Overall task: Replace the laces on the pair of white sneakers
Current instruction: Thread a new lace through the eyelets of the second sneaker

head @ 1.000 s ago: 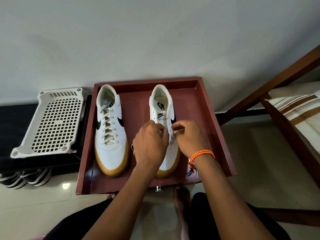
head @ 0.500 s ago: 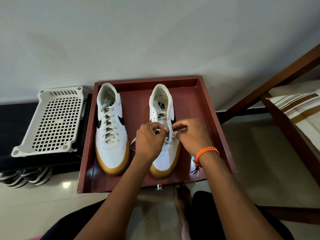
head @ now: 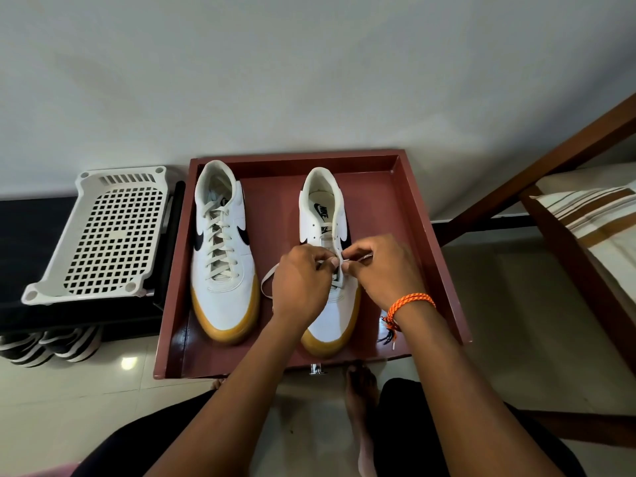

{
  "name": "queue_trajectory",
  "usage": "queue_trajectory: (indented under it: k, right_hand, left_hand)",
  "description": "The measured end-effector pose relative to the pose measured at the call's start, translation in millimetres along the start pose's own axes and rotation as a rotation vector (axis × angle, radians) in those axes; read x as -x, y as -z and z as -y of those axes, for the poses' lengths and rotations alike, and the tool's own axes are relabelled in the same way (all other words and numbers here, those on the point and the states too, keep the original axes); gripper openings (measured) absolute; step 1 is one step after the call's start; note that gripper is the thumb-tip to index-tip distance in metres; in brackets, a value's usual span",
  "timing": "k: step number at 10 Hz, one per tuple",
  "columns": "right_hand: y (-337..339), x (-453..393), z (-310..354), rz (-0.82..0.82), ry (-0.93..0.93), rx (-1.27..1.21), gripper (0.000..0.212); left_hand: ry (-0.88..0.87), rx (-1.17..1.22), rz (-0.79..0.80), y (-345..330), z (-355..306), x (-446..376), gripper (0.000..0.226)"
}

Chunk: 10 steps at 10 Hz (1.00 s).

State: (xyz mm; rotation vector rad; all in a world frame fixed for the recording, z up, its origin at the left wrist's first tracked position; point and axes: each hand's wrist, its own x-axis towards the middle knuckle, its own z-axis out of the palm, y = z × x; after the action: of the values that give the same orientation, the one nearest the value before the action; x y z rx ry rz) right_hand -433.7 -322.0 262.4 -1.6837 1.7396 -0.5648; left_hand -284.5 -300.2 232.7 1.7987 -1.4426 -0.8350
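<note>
Item: two white sneakers, gum soles, black swooshes, lying side by side in the red-brown tray (head: 426,235), long axes running away from me, toes pointing toward me. The left sneaker (head: 223,249) is sitting fully laced; the right sneaker (head: 327,256) is showing open upper eyelets and a "NIKE" insole print. I am pinching the white lace (head: 268,280) over its tongue, left hand (head: 303,280) and right hand (head: 382,270) both closing fingertips on it.

White perforated plastic rack (head: 103,232) lying on a black bench (head: 31,215) at left, striped shoes (head: 51,346) under it. Wooden bed frame (head: 550,160) with striped cloth (head: 599,215) right.
</note>
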Motion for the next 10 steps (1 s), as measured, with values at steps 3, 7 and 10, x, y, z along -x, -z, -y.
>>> queue_trajectory:
  k: [3,7,10]
  right_hand:
    - [1,-6,-2,0.113,-0.173,-0.315,0.022]
    - [46,-2,26,0.265,0.022,-1.469,0.019]
    - [1,-3,6,0.149,0.023,0.044,0.039]
  left_hand:
    - [-0.041,-0.104,0.075,11,1,-1,0.015]
    - [0.001,-0.099,0.104,14,0,1,0.020]
    - [-0.047,-0.105,0.106,17,4,3,0.024]
